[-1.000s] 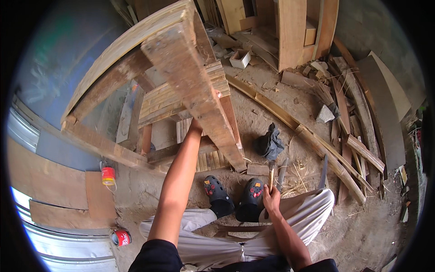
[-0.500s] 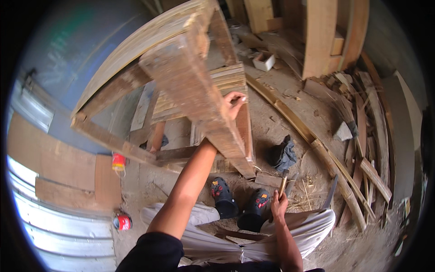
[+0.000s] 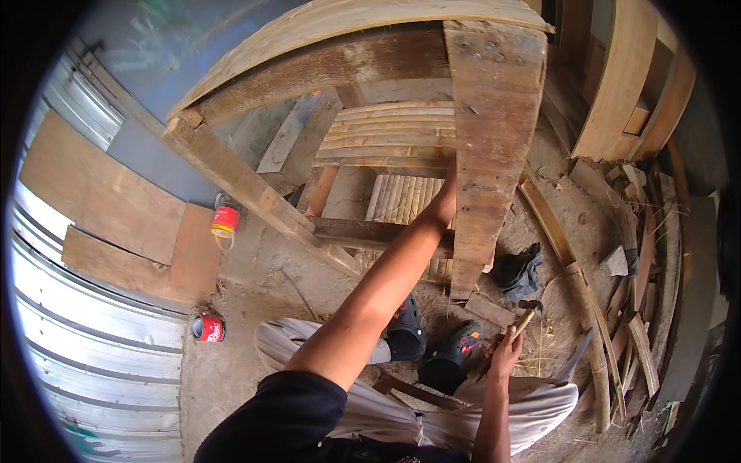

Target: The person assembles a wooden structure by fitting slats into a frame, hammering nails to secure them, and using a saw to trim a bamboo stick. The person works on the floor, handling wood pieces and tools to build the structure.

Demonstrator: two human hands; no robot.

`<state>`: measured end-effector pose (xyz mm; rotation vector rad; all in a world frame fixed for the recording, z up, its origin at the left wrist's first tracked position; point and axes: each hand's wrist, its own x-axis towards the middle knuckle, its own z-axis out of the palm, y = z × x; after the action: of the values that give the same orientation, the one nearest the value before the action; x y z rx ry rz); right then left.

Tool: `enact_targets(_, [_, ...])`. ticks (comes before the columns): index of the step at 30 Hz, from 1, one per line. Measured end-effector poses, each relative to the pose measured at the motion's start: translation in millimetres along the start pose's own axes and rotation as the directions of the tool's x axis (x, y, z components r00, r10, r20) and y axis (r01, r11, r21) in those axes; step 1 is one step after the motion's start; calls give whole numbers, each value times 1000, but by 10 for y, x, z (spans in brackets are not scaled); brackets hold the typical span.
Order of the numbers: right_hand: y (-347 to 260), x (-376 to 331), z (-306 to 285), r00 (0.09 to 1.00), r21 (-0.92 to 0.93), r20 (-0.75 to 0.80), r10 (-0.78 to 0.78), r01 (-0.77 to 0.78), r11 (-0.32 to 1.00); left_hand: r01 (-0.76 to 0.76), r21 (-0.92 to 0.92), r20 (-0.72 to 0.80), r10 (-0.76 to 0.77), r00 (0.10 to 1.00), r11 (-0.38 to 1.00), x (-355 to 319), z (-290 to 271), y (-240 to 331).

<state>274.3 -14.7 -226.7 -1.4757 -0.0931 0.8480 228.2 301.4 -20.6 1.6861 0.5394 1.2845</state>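
A large wooden frame with a curved top rail (image 3: 363, 23) stands in front of me. My left arm stretches up to its broad upright plank (image 3: 482, 154). My left hand (image 3: 444, 202) grips that plank's left edge, with the fingers mostly hidden behind it. My right hand (image 3: 505, 355) is low beside my knee, closed on the handle of a wooden-handled hammer (image 3: 526, 315) whose head points up and away. I am seated, and my feet in dark sandals (image 3: 432, 347) rest on the dirt under the frame.
Two red cans (image 3: 225, 220) (image 3: 208, 328) sit on the ground at left, by corrugated metal sheets (image 3: 85, 339) and flat boards. A dark cloth (image 3: 519, 270) lies by the plank's foot. Scrap wood and offcuts (image 3: 633, 293) pile up at right. A slatted panel (image 3: 394, 139) lies behind the frame.
My head has come closer to the frame, which now fills more of the view. My left hand has shifted to the plank's left edge. The right hand still holds the hammer low.
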Motion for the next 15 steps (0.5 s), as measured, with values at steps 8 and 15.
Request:
enact_targets(8, [-729,-35,374,992,50,113,-59,54,997,49,151,22,-53,998,987,25,12,-311])
enact_targets(15, [-1488,541,1218,968,154,4,-249,245,957,64,110,-2,-64,998,992,208,-106,-963])
